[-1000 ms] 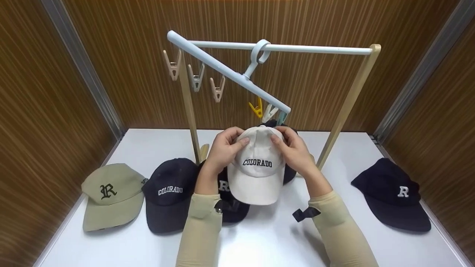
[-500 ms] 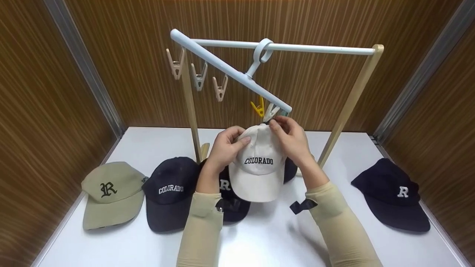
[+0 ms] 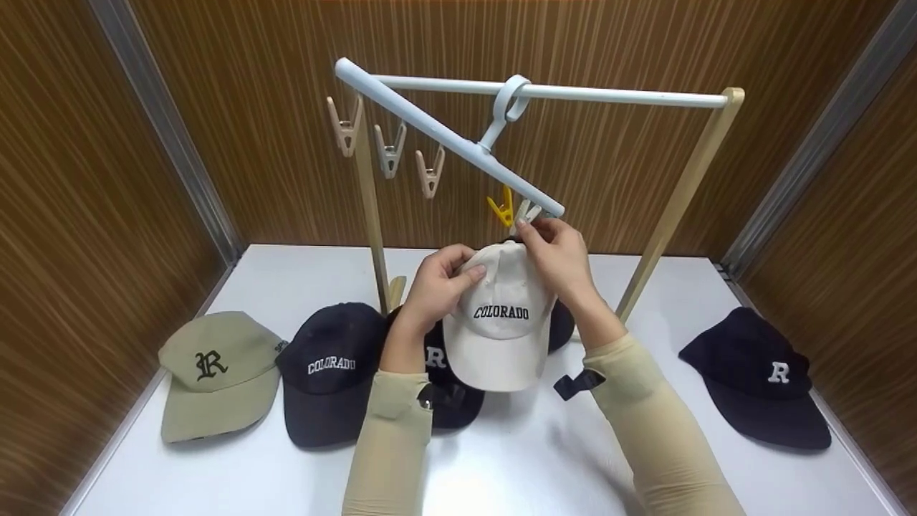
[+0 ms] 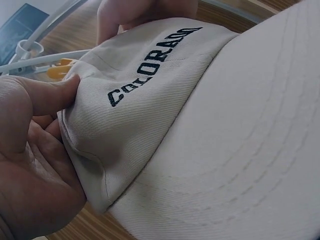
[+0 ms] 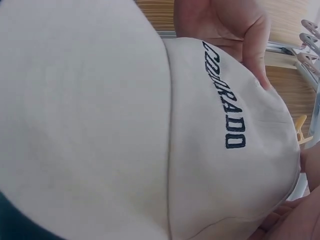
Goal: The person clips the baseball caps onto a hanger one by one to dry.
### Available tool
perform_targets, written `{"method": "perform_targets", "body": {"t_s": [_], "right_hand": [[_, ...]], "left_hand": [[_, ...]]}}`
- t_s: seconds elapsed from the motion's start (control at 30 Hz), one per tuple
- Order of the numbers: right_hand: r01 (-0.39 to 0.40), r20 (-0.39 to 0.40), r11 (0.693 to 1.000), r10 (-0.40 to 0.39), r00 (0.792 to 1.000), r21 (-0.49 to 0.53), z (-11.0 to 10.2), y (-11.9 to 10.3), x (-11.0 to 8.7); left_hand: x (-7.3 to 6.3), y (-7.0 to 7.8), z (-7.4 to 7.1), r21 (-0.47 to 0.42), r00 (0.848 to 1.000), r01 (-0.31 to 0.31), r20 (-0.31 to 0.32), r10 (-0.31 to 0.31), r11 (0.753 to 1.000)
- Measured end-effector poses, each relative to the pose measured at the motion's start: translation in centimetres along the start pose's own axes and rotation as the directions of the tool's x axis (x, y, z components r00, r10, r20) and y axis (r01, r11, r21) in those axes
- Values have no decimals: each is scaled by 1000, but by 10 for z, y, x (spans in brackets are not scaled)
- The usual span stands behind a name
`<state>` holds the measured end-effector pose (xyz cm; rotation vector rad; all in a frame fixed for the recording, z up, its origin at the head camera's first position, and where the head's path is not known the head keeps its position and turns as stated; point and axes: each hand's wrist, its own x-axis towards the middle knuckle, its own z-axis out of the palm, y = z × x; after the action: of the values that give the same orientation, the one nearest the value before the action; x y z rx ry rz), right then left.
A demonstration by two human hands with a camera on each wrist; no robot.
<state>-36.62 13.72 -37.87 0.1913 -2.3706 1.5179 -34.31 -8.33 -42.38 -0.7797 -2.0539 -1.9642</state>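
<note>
The white COLORADO cap [image 3: 501,287] is up in front of the hanger, its brim pointing down toward me. My left hand [image 3: 438,287] grips the left side of its crown, thumb on the front. At the top of the crown, my right hand [image 3: 560,259] pinches the white clip [image 3: 529,211] near the hanger's low end. In the right wrist view the curled right fingers [image 5: 285,220] lie along the cap's back edge. Behind the white cap shows part of a dark cap [image 3: 562,328], mostly hidden.
The pale blue hanger [image 3: 430,127] hooks over a rack bar [image 3: 623,95]. A yellow clip [image 3: 503,208] and several pale clips hang from it. On the table lie an olive cap [image 3: 218,373], a dark COLORADO cap [image 3: 331,387], a black R cap [image 3: 448,405] and a navy R cap [image 3: 759,380].
My right hand has left the right side of the white cap's crown and moved up to the white clip. The left hand keeps its grip, and the cap has shifted slightly right.
</note>
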Motion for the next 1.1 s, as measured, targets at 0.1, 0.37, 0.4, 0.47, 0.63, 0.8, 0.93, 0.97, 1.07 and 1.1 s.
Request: {"method": "perform_targets", "body": {"t_s": [0.1,0.37,0.4,0.47,0.63,0.8,0.93,0.97,1.07,1.1], "right_hand": [[-8,-6,1000,8,1000,-16,2,-3,3],[-21,-36,998,19,999,-52,6,-8,10],[-23,-46,998,21,999,-54,6,-9,10],[-29,-66,998,25,998,-53,7,-10,12],[-20,-117,999,14,993,-50,8,-12,12],[-29,-163,998,21,986,-49,6,-12,13],[-46,-176,997,35,984,-61,3,-12,13],[-48,-175,997,36,984,-67,2,-12,13],[-46,-163,996,33,986,-76,-2,-12,12],[-43,-158,996,30,987,-78,-3,-13,12]], "left_hand": [[0,0,-1,7,1000,-4,-2,4,1000],[-1,0,1,7,1000,4,-6,-4,1000],[-1,0,1,7,1000,5,-7,-4,1000],[-1,0,2,8,1000,7,-9,-7,1000],[0,1,3,12,1000,16,-8,-16,1000],[0,1,6,17,1000,19,-3,-19,1000],[0,1,8,17,1000,18,-7,-18,1000],[0,1,8,17,1000,18,-8,-18,1000],[1,1,10,17,1000,17,-9,-16,1000],[1,1,10,17,1000,16,-9,-16,1000]]}}
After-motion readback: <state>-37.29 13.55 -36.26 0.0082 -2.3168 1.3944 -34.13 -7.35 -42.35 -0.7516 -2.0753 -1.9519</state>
